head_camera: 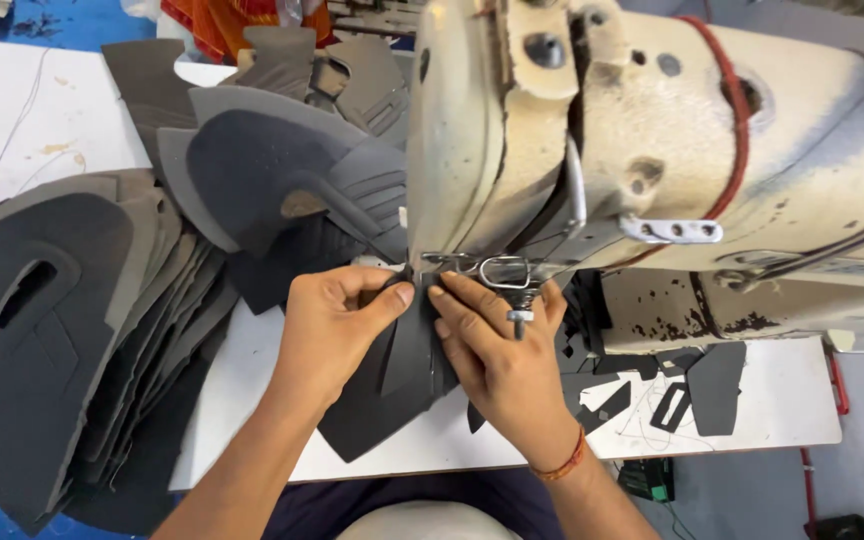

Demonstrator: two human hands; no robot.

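Your hands at the worn cream industrial sewing machine (652,130), white worktable (772,400).
Big stack of dark grey cut shoe-upper panels (72,330) lies left. Your left hand (327,325) and right hand (497,350), fingers flat and together, press one dark grey panel (402,385) under the needle.

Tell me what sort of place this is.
Probably a shoe-making or stitching workshop. A worn cream industrial sewing machine stands on a white worktable, both hands, left hand and right hand, press a dark cut piece under its needle, and a stack of similar grey pieces lies beside.
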